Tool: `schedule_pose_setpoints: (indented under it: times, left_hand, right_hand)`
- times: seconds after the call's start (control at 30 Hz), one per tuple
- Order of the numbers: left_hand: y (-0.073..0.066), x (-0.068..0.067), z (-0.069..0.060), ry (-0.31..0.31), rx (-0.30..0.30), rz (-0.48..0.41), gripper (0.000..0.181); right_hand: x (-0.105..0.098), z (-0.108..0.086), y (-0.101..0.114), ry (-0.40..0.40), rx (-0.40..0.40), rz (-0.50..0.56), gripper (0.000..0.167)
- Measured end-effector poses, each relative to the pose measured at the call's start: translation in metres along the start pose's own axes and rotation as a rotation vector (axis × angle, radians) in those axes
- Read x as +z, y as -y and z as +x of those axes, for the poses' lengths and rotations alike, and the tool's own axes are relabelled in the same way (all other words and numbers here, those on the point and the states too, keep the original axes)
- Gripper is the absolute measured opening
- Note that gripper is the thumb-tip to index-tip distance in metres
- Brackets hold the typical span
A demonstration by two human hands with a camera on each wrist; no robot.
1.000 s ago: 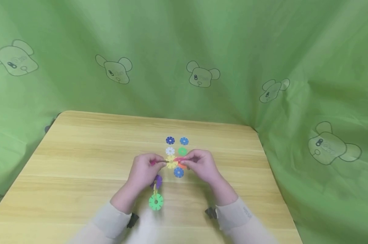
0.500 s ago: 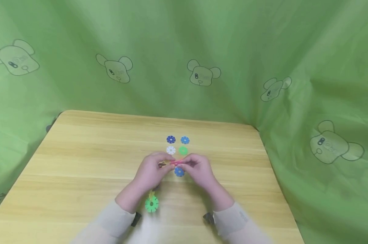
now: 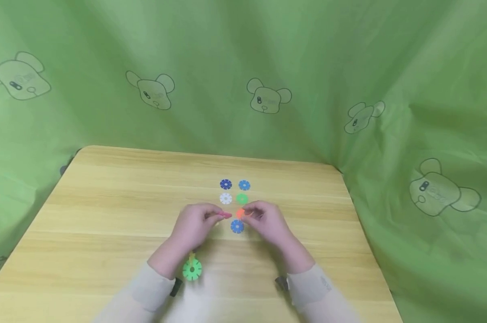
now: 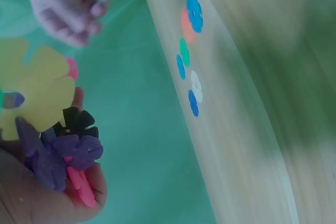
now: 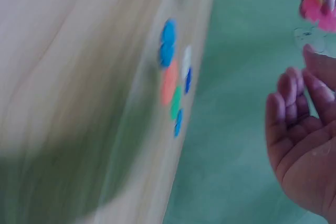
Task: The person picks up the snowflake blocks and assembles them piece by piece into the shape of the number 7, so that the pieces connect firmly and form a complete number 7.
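Note:
My left hand (image 3: 192, 224) holds a chain of slotted plastic discs joined edge to edge. A pink disc (image 3: 225, 215) juts out past its fingertips. In the left wrist view a yellow disc (image 4: 44, 85), purple discs (image 4: 79, 150), a black disc (image 4: 79, 121) and a pink piece (image 4: 81, 187) cluster at the palm. The chain's green disc (image 3: 192, 269) hangs below the wrist. My right hand (image 3: 267, 222) hovers beside an orange disc (image 3: 240, 214); the right wrist view shows its fingers loosely bent, with nothing between them. Some of the chain is hidden behind the left hand.
Loose discs lie on the wooden table (image 3: 106, 202) in two columns: dark blue disc (image 3: 225, 184), blue disc (image 3: 244, 185), white disc (image 3: 225, 198), green disc (image 3: 242, 198), and a nearer blue disc (image 3: 237, 226). A green curtain (image 3: 211, 125) hangs behind the table.
The right hand held a pink disc, and both hands came together at the chain. Now they are apart: the pink disc stays with the left hand's chain, and the right hand has let go.

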State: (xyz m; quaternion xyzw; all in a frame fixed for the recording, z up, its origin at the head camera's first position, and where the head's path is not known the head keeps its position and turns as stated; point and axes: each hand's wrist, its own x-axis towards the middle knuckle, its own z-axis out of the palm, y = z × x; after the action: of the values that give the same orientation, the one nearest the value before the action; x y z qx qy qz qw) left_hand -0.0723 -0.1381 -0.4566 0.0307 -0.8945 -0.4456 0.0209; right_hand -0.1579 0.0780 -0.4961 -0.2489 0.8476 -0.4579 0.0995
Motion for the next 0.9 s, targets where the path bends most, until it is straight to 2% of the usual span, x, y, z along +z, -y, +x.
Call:
schedule_pose_setpoints:
  times: [0.17,0.4,0.6,0.9]
  left_hand:
    - [0.003,-0.004,0.000,0.007,-0.025,-0.004,0.008]
    - [0.007,-0.004,0.002,0.006,-0.013,0.027,0.005]
    - [0.010,-0.004,0.002,0.013,-0.046,0.022,0.004]
    - [0.013,-0.004,0.002,0.010,-0.053,0.017,0.005]
  right_hand:
    - [0.007,0.005,-0.015,0.115,0.041,-0.180,0.029]
    - [0.013,0.016,-0.021,0.234,-0.011,-0.385,0.035]
    - [0.018,0.023,-0.022,0.313,-0.029,-0.449,0.043]
    - [0.025,0.026,-0.027,0.338,-0.078,-0.491,0.042]
